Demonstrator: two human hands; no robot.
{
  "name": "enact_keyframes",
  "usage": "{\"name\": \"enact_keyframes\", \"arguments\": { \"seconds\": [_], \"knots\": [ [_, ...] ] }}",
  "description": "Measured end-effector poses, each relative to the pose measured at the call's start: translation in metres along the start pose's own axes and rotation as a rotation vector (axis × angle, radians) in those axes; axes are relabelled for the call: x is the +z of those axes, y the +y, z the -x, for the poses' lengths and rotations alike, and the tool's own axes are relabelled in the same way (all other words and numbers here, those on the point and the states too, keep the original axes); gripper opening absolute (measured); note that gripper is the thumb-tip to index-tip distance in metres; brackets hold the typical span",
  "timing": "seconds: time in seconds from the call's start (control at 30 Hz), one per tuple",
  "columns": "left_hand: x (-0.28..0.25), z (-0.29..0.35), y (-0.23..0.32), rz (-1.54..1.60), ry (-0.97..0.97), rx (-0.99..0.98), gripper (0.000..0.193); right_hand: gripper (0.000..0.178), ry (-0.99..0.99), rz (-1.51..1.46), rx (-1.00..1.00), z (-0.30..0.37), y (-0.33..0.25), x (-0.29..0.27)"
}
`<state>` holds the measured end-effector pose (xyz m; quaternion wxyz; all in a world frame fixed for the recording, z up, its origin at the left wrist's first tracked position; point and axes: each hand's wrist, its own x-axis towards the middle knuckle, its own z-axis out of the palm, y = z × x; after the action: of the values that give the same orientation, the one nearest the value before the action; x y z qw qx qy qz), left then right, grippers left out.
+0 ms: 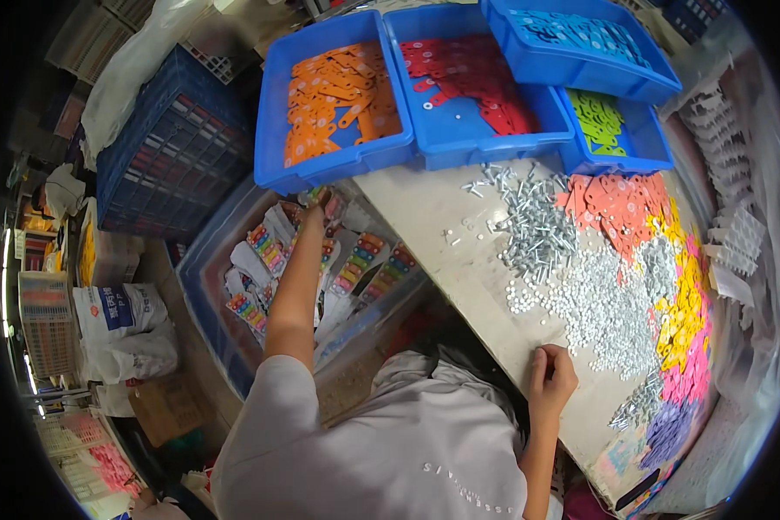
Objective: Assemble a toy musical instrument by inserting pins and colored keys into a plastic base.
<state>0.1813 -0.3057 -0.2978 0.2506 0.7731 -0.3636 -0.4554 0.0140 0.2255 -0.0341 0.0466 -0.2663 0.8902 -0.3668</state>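
Bin (195, 303), blue-rimmed, stands beside the bench (485, 303), off its left edge. Multicoloured strips (267, 249) lie inside it, spread from its left wall to its right. Left hand (316, 211) reaches to the bin's far edge; whether its fingers are apart or clamped cannot be told. Handling the strips, as this reach is judged, calls for keeping each flat, without dragging it over its neighbours, and for care beside the orange-filled tray (373, 160). Strips show short bars in red, yellow, green, blue and pink, at differing slants among pale pieces. Right hand (553, 381) is at the bench's near-left edge, fingers curled; whether they grip anything cannot be told. It should avoid scattering the silver pieces (611, 303).
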Motion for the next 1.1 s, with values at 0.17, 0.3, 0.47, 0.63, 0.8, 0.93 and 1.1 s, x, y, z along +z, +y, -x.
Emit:
{"name": "enact_keyframes", "arguments": {
  "seconds": [0.17,0.3,0.47,0.63,0.8,0.93,1.1],
  "knots": [
    [-0.081,-0.049,-0.058,-0.243,-0.21,0.67,0.037,0.006,-0.009,-0.116,-0.067,-0.001,-0.009,0.013],
    [-0.04,0.192,-0.046,0.017,-0.404,0.952,0.008,0.003,0.1,-0.004,-0.056,0.0,0.003,-0.004],
    [-0.087,0.333,-0.017,0.034,-0.547,1.21,0.01,0.005,0.075,-0.09,-0.171,-0.01,-0.007,0.0],
    [-0.055,0.421,0.012,0.101,-0.887,1.873,0.006,0.009,0.025,-0.067,-0.241,-0.02,0.005,-0.033],
    [-0.029,0.468,0.004,0.03,-1.279,1.926,0.009,0.021,0.53,0.189,-0.165,-0.075,0.063,-0.124],
    [-0.027,0.469,0.002,-0.125,-1.288,1.934,0.012,0.035,0.595,0.137,0.14,-0.148,0.154,-0.2],
    [-0.022,0.475,0.005,-0.163,-1.292,1.856,0.009,0.041,0.458,-0.083,0.233,-0.21,0.241,-0.224]
  ]
}}
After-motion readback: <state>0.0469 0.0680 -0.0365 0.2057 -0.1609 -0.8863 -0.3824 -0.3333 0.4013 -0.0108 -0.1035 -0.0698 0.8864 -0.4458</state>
